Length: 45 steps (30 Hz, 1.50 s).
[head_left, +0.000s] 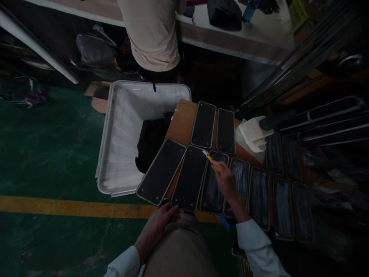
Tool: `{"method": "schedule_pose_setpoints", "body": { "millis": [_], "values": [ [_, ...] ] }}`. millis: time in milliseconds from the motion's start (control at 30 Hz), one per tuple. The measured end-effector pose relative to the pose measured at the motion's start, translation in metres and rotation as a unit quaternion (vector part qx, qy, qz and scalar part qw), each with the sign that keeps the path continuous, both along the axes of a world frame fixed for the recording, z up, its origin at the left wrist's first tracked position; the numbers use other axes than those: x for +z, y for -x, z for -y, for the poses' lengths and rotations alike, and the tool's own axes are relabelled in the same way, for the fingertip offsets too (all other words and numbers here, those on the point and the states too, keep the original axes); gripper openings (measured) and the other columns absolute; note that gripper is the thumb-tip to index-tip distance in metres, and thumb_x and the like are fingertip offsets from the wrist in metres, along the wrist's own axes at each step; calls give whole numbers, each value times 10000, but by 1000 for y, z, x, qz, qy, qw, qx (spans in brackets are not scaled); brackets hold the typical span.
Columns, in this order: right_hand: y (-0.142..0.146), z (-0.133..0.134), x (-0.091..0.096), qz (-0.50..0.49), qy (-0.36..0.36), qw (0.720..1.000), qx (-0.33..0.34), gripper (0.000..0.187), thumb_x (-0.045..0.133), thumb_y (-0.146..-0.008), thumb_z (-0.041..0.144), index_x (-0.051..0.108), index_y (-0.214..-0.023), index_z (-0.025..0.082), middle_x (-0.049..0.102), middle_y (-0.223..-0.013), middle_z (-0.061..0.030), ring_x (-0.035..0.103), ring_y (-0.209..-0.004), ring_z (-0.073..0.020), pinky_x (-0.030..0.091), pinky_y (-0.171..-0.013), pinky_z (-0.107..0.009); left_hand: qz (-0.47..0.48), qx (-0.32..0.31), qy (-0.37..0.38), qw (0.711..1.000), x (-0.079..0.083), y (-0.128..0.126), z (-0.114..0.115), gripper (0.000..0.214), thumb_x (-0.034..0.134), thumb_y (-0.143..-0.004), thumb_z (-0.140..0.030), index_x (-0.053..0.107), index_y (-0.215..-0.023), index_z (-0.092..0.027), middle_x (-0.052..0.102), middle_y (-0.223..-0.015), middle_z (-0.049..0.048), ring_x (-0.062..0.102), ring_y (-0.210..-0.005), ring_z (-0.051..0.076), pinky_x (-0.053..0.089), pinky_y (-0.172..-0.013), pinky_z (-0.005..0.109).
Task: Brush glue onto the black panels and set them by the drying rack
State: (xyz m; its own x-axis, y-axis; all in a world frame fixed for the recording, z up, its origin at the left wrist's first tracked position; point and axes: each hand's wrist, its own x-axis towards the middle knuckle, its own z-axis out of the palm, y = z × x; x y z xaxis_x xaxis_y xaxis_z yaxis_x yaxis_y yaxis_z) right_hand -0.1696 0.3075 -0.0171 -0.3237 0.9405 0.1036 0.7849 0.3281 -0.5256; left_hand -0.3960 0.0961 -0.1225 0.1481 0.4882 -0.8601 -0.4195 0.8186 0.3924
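Observation:
My right hand [226, 182] is closed around the yellow handle of a small paintbrush [212, 163]. Its pale tip is at the top right corner of a plain dark panel [188, 177], beside a panel with whitish streaks [213, 188]. My left hand [165, 218] lies over my lap with its fingers stretched out, close to the lower edge of the plain panels. Another plain dark panel [161, 171] lies tilted at the left, partly over the bin's rim. Two more plain panels, one of them a dark panel [203, 125], lie farther back on the brown board [183, 113].
A white bin [122, 130] with black pieces inside stands at the left. A cut white plastic container [253, 132] sits behind several streaked panels [259, 192]. Opposite, a person in a beige top [152, 34] is at a workbench [253, 40]. Metal bars rise at the right.

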Motion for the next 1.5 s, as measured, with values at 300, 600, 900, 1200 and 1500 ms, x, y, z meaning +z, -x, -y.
{"method": "schedule_pose_setpoints", "body": {
  "millis": [300,600,900,1200,1500],
  "values": [
    [1,27,3,-6,38,999,15,298,419,-1010,309,607,-1225,228,664,-1090,-80,669,-991,-208,562,-855,-358,-8,10,1,1000,9,-2,-4,398,774,-723,-487,616,-909,-173,675,-817,50,652,-665,150,496,-596,252],
    [3,16,8,-21,28,999,-1,299,422,-1009,310,616,-1229,252,667,-1088,-75,660,-1008,-210,552,-890,-371,2,11,0,1000,11,-1,-5,397,769,-735,-477,627,-938,-166,695,-829,53,644,-659,140,491,-606,242],
    [9,19,4,2,46,999,11,301,419,-1009,308,617,-1226,245,666,-1079,-79,671,-975,-213,560,-860,-368,0,8,-2,1000,15,-1,-7,355,758,-741,-464,636,-908,-175,689,-821,67,640,-676,163,488,-621,265],
    [12,130,25,-12,174,984,44,327,424,-987,207,593,-1258,282,673,-1079,-64,676,-977,-209,597,-826,-367,3,7,-1,1000,10,2,-5,377,764,-736,-463,628,-925,-166,691,-853,74,657,-688,164,500,-630,272],
    [6,167,46,-20,232,970,69,292,454,-984,248,615,-1220,309,693,-1024,-44,694,-930,-204,614,-774,-355,1,12,4,1000,15,0,-6,368,767,-733,-464,628,-904,-169,696,-841,72,648,-693,169,496,-649,281]
  ]
}}
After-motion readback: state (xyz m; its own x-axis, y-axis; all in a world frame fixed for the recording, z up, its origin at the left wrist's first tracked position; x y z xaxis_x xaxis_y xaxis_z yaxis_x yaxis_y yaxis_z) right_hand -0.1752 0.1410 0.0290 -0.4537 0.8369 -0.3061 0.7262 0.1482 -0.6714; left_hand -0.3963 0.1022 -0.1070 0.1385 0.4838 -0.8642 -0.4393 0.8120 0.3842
